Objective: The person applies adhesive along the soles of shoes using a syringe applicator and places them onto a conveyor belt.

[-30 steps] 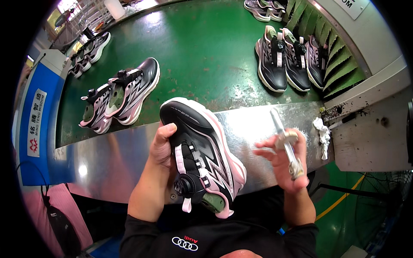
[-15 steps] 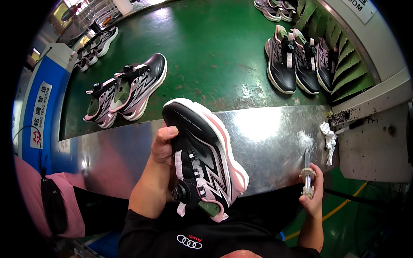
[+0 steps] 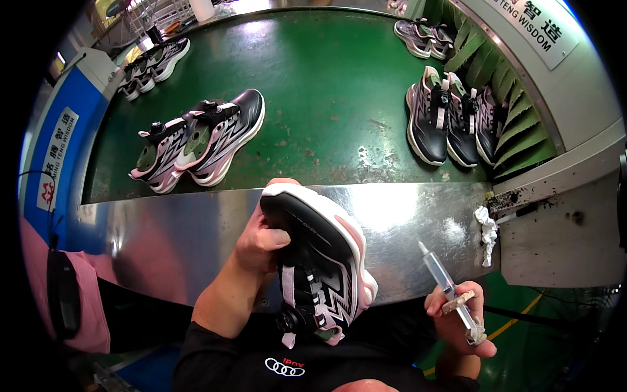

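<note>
A black sneaker (image 3: 307, 228) with a white and pink sole is gripped around its toe by my left hand (image 3: 261, 243), the thumb pressed on the upper. Its toe points away from me and its heel toward my body, with a round dial and pull tab on the near left side. In my right hand (image 3: 460, 320) is a clear syringe (image 3: 443, 277), its nozzle aimed up and left, apart from the shoe. The fingers wrap the barrel by its pale, crusted flange, and the thumb is near the plunger end.
A metal ledge (image 3: 170, 228) runs along the green conveyor belt (image 3: 313, 98). A pair of sneakers (image 3: 202, 144) stands at left, several more sneakers (image 3: 431, 124) by the green strip curtain (image 3: 522, 130) at right. A crumpled white cloth (image 3: 485, 236) lies at the ledge's right end.
The sneaker has shifted slightly right and down, tilting more sideways. My right hand has turned the syringe, so its nozzle has swung left toward the shoe.
</note>
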`<state>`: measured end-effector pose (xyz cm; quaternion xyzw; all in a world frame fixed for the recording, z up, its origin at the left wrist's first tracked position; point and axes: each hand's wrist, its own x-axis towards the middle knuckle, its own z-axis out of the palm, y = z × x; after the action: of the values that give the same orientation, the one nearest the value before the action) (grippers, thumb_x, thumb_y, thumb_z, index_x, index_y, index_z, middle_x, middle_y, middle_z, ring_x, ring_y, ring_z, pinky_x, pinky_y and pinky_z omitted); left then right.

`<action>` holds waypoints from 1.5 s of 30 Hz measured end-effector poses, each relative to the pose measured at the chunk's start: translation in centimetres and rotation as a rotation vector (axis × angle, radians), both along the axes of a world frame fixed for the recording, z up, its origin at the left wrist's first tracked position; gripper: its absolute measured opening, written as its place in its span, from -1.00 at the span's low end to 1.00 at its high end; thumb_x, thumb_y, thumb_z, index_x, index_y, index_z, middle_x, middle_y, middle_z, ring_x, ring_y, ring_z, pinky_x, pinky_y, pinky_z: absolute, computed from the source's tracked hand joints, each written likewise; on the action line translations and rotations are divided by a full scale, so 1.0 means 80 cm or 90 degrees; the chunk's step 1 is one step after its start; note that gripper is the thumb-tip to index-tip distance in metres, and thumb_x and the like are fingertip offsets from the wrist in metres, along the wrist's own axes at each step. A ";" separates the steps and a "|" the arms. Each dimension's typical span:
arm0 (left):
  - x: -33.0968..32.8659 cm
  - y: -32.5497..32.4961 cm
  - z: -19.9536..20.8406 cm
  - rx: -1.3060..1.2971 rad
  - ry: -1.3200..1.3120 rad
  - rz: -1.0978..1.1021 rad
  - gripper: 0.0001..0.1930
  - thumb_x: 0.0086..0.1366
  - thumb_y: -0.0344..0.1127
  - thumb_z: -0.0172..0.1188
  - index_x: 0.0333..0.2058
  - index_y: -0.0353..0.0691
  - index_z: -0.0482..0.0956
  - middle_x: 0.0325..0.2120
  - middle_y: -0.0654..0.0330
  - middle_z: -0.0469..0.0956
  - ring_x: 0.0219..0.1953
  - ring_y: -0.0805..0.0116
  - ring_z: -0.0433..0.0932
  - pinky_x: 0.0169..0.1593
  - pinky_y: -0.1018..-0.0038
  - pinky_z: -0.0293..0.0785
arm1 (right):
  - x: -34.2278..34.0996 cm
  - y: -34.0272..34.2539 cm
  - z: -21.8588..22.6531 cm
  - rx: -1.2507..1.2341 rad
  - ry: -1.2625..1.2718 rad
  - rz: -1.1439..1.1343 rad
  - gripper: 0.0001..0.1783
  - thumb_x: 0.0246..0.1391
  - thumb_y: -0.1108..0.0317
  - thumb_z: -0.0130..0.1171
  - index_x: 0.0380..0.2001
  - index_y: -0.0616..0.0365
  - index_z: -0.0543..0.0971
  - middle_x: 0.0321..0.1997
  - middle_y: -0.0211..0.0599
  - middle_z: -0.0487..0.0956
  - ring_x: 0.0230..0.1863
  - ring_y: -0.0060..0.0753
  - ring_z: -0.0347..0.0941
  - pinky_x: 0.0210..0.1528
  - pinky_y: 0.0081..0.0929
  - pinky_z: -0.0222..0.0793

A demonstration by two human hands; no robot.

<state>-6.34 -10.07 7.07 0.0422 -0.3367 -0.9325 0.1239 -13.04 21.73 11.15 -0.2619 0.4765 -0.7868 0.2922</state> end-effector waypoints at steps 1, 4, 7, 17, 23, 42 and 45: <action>0.000 0.003 0.003 -0.071 -0.055 0.029 -0.31 -0.28 -0.16 0.24 -0.09 -0.26 0.30 -0.22 0.06 0.45 -0.17 0.22 0.50 -0.07 0.40 0.46 | -0.002 -0.013 -0.001 -0.061 0.001 0.039 0.20 -0.49 -0.55 0.21 0.06 0.19 0.22 -0.21 -0.03 0.44 -0.19 -0.25 0.36 -0.16 -0.43 0.22; 0.004 0.003 0.006 -0.100 -0.040 0.027 -0.31 -0.29 -0.18 0.26 -0.09 -0.26 0.29 -0.21 0.05 0.45 -0.17 0.21 0.50 -0.07 0.40 0.46 | 0.003 -0.046 0.013 -0.173 -0.019 0.112 0.12 -0.36 -0.58 0.09 0.05 0.17 0.25 -0.26 0.07 0.46 -0.26 -0.21 0.32 -0.15 -0.34 0.14; 0.005 0.003 0.003 -0.097 -0.012 0.014 -0.31 -0.29 -0.21 0.27 -0.09 -0.26 0.28 -0.22 0.03 0.44 -0.17 0.21 0.50 -0.07 0.39 0.46 | 0.007 -0.071 0.018 -0.240 -0.050 0.157 0.09 -0.31 -0.57 0.08 0.04 0.18 0.27 -0.29 0.06 0.46 -0.27 -0.22 0.30 -0.18 -0.34 0.14; 0.009 -0.003 -0.004 -0.067 0.091 -0.047 -0.35 -0.21 -0.43 0.29 -0.04 -0.24 0.29 -0.21 0.20 0.40 -0.11 0.37 0.44 -0.03 0.46 0.40 | 0.007 -0.100 0.015 -0.287 -0.123 0.222 0.11 -0.35 -0.51 0.19 0.08 0.19 0.29 -0.29 0.02 0.44 -0.23 -0.21 0.30 -0.12 -0.26 0.10; 0.011 -0.002 -0.001 -0.100 0.103 -0.053 -0.36 -0.22 -0.44 0.28 -0.05 -0.24 0.30 -0.20 0.20 0.40 -0.10 0.39 0.43 -0.01 0.47 0.38 | 0.005 -0.104 0.007 -0.279 -0.142 0.233 0.12 -0.39 -0.48 0.24 0.08 0.20 0.30 -0.16 -0.07 0.46 -0.20 -0.22 0.31 -0.12 -0.27 0.08; 0.015 -0.003 0.002 -0.078 0.020 0.000 -0.33 -0.24 -0.32 0.28 -0.05 -0.25 0.27 -0.23 0.11 0.44 -0.14 0.27 0.48 -0.05 0.41 0.44 | 0.008 -0.106 -0.002 -0.264 -0.037 0.229 0.04 -0.25 -0.43 0.20 0.08 0.23 0.27 -0.14 -0.09 0.35 -0.10 -0.28 0.27 0.02 -0.24 0.02; 0.010 -0.004 0.001 -0.105 -0.011 0.026 -0.32 -0.26 -0.23 0.28 -0.08 -0.25 0.26 -0.24 0.04 0.47 -0.17 0.16 0.53 -0.07 0.36 0.50 | 0.009 -0.104 -0.005 -0.244 -0.063 0.185 0.02 -0.31 -0.41 0.26 0.04 0.20 0.32 -0.25 0.00 0.44 -0.14 -0.23 0.27 -0.09 -0.28 0.11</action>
<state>-5.54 -10.39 7.13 0.0470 -0.4125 -0.8984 0.1432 -12.30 13.40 10.73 -0.3394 0.2612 -0.8243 0.3702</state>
